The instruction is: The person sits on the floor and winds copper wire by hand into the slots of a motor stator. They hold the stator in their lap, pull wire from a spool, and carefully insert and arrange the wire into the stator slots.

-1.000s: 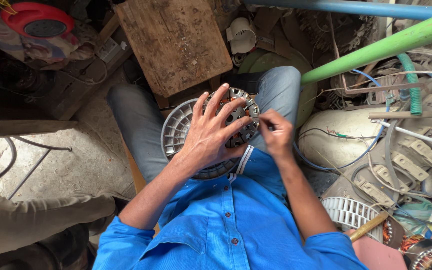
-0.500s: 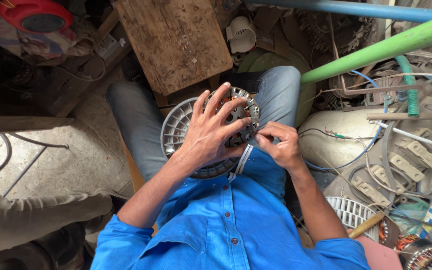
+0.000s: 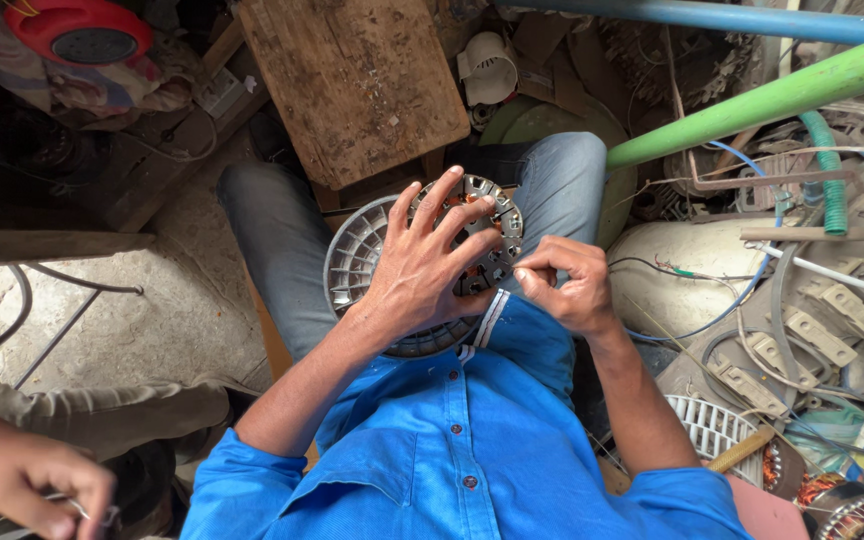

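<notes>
the left hand (image 3: 422,270), fingers spread, presses flat on a round ribbed grey metal motor casing (image 3: 372,262) resting on the lap, while just beside it the right hand (image 3: 567,285) pinches something too small to tell.

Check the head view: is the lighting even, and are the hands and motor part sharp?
Head view: uneven light, deep shadow at upper left, bright daylight on the green pipe; left hand, right hand and motor part sharp; another person's hand at the lower left edge slightly soft.
</notes>
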A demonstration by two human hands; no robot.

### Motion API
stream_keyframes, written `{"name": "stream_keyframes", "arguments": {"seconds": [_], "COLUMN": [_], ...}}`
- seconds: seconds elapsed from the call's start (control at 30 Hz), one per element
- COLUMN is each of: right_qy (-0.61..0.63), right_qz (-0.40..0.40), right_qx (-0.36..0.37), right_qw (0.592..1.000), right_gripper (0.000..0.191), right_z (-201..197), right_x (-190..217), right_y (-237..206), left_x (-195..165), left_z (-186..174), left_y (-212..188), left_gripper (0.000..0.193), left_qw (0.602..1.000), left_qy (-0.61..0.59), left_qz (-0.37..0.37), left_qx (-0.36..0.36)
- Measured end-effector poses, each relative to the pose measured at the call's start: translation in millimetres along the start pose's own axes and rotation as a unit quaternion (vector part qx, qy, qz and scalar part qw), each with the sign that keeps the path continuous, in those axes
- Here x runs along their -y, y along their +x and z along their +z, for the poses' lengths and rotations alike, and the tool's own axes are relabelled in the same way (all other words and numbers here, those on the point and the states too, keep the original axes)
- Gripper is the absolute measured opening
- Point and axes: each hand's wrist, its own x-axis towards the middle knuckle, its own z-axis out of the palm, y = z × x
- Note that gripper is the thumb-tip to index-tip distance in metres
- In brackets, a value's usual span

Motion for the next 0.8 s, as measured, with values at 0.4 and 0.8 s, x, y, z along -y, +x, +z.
{"name": "stream_keyframes", "arguments": {"seconds": [0.4,0.8], "right_qy": [-0.107,-0.161], "right_qz": [-0.005,-0.133], "right_qx": [0.018,0.007], "right_qw": [0.994,0.978], "right_gripper": [0.007,0.011], "right_z": [-4.2,6.7], "right_x": [31.1,31.8], "right_y": [10.9,43.3], "left_x": [0.0,2.0], "left_z": [-0.3,-0.4], "left_y": [2.5,1.4], "left_gripper": [0.067,0.064], "left_qw": [1.0,1.0], "left_qy": [0.004,-0.006], "left_qz": [-0.011,-0.015], "left_qx": [-0.002,0.019]}}
